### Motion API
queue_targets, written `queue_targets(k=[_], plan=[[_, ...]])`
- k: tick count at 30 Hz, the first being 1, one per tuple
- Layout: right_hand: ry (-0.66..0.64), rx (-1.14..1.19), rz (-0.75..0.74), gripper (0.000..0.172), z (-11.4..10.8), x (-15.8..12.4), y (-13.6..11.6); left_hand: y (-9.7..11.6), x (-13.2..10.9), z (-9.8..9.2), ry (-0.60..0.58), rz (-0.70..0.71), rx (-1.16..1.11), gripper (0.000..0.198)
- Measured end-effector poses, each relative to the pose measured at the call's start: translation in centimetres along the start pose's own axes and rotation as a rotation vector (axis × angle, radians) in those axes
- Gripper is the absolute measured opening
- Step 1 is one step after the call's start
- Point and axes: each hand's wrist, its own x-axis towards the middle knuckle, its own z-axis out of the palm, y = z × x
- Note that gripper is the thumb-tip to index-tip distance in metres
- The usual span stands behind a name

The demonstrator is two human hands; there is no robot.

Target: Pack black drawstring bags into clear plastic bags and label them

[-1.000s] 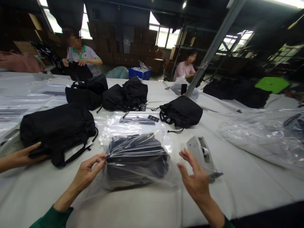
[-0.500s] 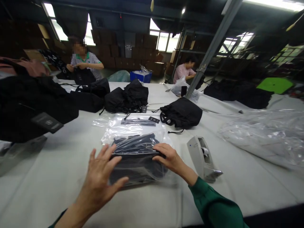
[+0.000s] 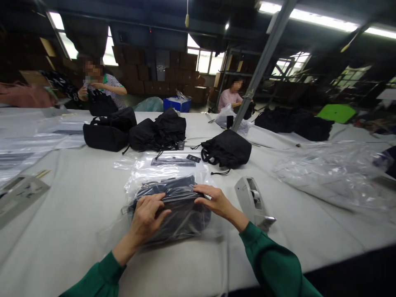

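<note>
A dark folded bag [image 3: 176, 220] lies inside a clear plastic bag [image 3: 116, 231] in front of me, with the plastic folded over along its top. My right hand [image 3: 215, 201] pinches the right end of that fold between thumb and fingers. At the fold's left part, my left hand [image 3: 150, 214] has its fingers curled over the plastic, the thumb lower on the front. Beneath and behind the package lie flat clear bags with a printed label panel [image 3: 173, 162]. A grey tape dispenser [image 3: 255, 202] stands just right of my right hand.
Black drawstring bags [image 3: 227, 148] lie behind the package, with another black bag [image 3: 107, 134] farther left. A second dispenser [image 3: 21, 198] sits at the left edge. Loose plastic [image 3: 328, 177] covers the right side. A metal post [image 3: 262, 66] rises behind. Two people work across the table [image 3: 77, 173].
My left hand has come down from an open spread onto the plastic fold. The large tagged black bag at the left is gone from view. My right hand keeps its pinch.
</note>
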Motion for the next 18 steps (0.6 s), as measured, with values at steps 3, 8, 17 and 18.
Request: queue_targets(k=[3,8,17,18], plan=[[0.087,-0.087,0.073,0.038,-1.4,-1.8,-0.9,0.3,0.2,0.2,0.023,-0.050,0.013,0.008],[0.500,-0.196,0.491,0.039,-7.2,-9.2,-0.1,0.0,-0.2,0.4,0.009,-0.056,0.027,0.005],[0.686,-0.153,1.078,0.064,-12.4,-21.4,3.3,-2.0,-1.6,1.5,0.045,-0.004,0.034,0.015],[0.666,-0.128,1.081,0.063,-12.2,-21.2,3.5,-2.0,-1.6,1.5,0.046,0.002,0.037,0.015]])
